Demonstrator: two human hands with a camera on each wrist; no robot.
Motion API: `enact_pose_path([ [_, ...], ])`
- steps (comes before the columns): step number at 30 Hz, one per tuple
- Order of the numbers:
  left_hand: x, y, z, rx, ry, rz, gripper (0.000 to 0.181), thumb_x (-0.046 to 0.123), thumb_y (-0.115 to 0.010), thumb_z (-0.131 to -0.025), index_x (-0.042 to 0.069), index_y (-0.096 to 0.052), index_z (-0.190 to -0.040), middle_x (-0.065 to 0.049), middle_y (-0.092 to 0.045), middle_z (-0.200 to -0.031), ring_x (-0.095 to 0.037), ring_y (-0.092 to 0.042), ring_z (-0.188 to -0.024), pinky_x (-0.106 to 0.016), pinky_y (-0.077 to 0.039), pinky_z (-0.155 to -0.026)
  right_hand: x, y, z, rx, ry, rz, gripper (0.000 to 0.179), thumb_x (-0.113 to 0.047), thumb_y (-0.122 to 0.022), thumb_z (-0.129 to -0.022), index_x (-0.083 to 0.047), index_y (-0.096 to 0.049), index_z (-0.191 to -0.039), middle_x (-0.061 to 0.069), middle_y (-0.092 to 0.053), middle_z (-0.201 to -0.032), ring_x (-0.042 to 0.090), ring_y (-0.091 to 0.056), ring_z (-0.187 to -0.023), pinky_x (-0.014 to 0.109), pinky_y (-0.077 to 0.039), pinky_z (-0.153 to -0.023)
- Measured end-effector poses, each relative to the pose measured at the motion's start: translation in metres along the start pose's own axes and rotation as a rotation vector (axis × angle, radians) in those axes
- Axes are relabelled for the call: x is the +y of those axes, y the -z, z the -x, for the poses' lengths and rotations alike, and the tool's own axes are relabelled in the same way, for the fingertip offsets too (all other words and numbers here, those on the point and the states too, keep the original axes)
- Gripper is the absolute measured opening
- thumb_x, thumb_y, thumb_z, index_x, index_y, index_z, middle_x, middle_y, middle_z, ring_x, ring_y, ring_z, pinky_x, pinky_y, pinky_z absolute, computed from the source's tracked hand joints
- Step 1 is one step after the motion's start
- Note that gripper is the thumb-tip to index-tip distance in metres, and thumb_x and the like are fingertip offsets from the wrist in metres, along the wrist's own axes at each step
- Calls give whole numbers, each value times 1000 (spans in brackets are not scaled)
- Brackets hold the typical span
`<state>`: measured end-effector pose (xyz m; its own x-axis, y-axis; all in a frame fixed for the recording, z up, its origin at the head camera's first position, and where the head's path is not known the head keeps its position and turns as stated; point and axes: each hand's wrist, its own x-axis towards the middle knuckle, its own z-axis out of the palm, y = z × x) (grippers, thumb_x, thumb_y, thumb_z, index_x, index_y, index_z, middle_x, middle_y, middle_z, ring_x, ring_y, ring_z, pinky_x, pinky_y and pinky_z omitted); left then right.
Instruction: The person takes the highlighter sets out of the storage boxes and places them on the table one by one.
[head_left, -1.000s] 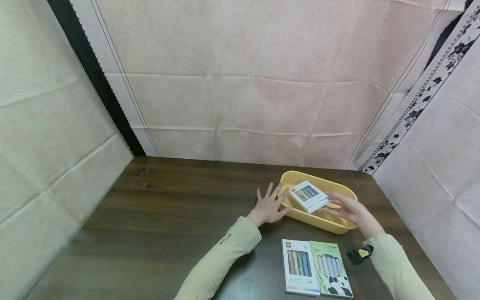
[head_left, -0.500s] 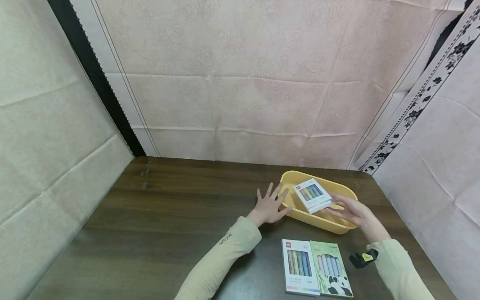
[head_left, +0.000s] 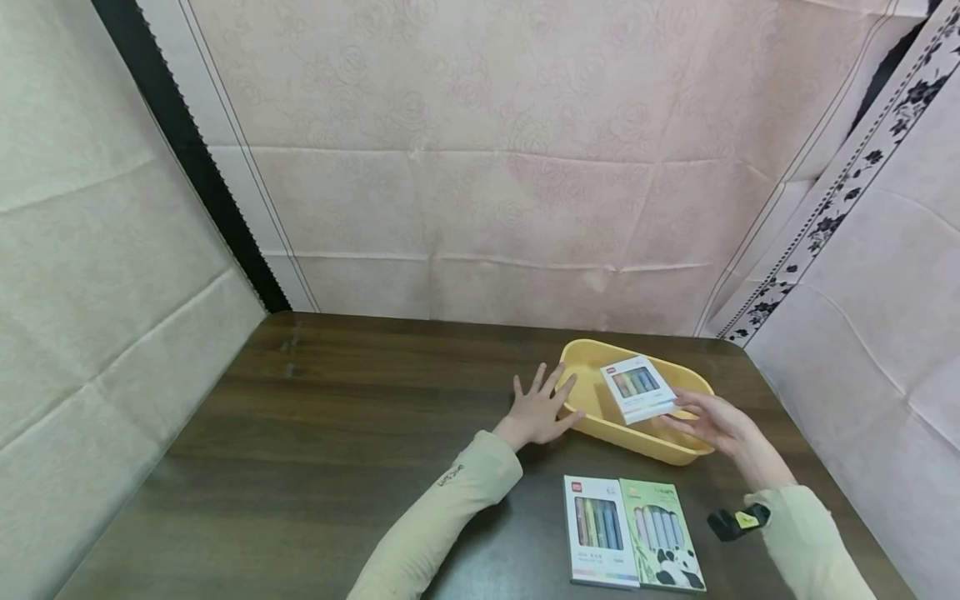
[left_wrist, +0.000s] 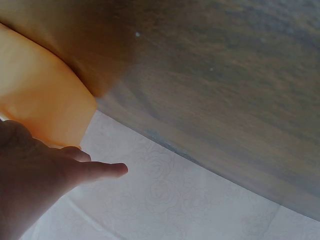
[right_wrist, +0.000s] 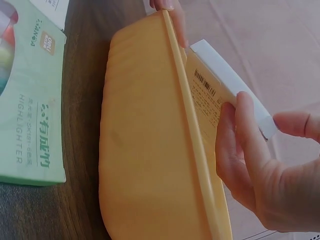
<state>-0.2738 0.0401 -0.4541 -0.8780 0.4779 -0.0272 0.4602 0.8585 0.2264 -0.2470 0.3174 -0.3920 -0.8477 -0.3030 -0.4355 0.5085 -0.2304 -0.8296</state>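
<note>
My right hand (head_left: 711,421) pinches a small white box of coloured pens (head_left: 639,389) at its right edge, over the yellow basket (head_left: 675,457). In the right wrist view the thumb and fingers grip the tilted pen box (right_wrist: 230,85), whose barcoded back faces the camera, above the basket's rim. My left hand (head_left: 534,417) has its fingers spread and touches the basket's left end. From the left wrist, part of that hand (left_wrist: 45,172) shows beside the basket wall (left_wrist: 55,90).
On the brown table (head_left: 337,467), in front of the basket, a white pen box (head_left: 602,533) lies against a green highlighter box (head_left: 663,537) with a panda picture. Pale cloth (head_left: 480,208) hangs behind the table and at both sides.
My right hand has moved to the right with the white box, carrying it along over the basket. The left hand stays at the basket's left end.
</note>
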Motion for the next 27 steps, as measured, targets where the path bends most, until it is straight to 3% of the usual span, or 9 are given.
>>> enact_pose_path([
  [4, 0, 0, 0, 7, 0, -2, 67, 60, -25, -91, 26, -9, -146, 1, 1, -154, -29, -3, -141, -65, -13, -103, 0, 0, 3, -10, -1, -13, 77, -4, -42, -93, -5, 17, -142, 13, -24, -127, 15, -60, -89, 38, -37, -100],
  [13, 0, 1, 2, 1, 0, 9, 67, 60, -24, -90, 26, -9, -146, 1, 2, -154, -31, -3, -141, -65, -12, -103, 2, 1, 9, -40, -3, -57, 77, 1, -40, -92, -5, 19, -141, 13, -25, -125, 16, -60, -91, 37, -36, -101],
  [18, 1, 3, 3, -9, 1, 3, 67, 61, -23, -90, 27, -7, -146, 2, 3, -154, -29, -1, -141, -64, -12, -104, 3, 2, 15, -67, 10, -26, 77, 2, -39, -90, -5, 19, -141, 13, -19, -130, 14, -58, -94, 36, -39, -99],
  [27, 1, 1, 2, 0, 0, -1, 67, 61, -22, -90, 28, -7, -146, 1, 2, -154, -29, -2, -141, -64, -13, -103, 9, 7, 29, -115, 49, -51, 77, 2, -38, -91, -5, 22, -140, 0, -50, -106, 13, -58, -97, 36, -43, -95],
])
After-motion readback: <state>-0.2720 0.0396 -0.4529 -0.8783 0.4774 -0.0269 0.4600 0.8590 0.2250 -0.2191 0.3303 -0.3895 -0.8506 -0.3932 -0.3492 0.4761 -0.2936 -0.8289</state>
